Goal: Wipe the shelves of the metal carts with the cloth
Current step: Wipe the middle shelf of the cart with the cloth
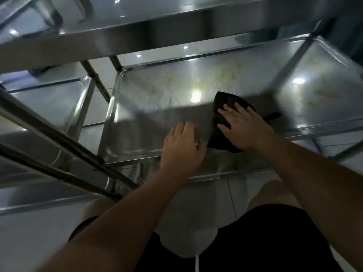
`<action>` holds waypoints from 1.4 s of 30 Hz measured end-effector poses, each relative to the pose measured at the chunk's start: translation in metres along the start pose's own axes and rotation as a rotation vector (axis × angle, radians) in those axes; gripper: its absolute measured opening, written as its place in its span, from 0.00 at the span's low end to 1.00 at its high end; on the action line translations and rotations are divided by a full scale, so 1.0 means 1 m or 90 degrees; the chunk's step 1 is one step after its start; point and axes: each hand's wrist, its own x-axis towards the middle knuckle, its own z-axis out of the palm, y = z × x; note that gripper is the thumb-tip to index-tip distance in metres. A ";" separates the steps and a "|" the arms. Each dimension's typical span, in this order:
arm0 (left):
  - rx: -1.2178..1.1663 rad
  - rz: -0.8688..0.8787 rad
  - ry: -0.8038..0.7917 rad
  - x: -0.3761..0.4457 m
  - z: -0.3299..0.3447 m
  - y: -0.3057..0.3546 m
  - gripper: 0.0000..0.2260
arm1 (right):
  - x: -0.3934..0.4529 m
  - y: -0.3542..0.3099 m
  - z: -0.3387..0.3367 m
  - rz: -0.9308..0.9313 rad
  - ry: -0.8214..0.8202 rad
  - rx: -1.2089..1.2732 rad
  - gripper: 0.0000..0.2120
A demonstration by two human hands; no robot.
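With the right hand (243, 128) flat and released on the black cloth (222, 114) near the shelf's (137, 107) front edge and the left hand (182, 142) relaxed, bracing beside it, press evenly and sweep toward the yellowish residue (227, 75) at the back edge.

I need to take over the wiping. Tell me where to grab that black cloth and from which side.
Take the black cloth by its far bunched end, coming from above and beyond the right hand. That hand lies flat over its near half, while the far end sits bare on the shelf, probably easy to pinch.
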 end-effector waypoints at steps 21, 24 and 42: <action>0.146 -0.004 -0.090 0.046 0.080 0.030 0.34 | -0.047 0.210 -0.042 0.226 -0.008 -0.035 0.30; 0.153 -0.003 -0.083 0.045 0.078 0.030 0.32 | -0.055 0.247 -0.050 0.261 -0.011 -0.047 0.32; 0.183 -0.001 -0.098 0.045 0.078 0.034 0.33 | 0.018 0.141 -0.045 0.375 0.080 0.030 0.41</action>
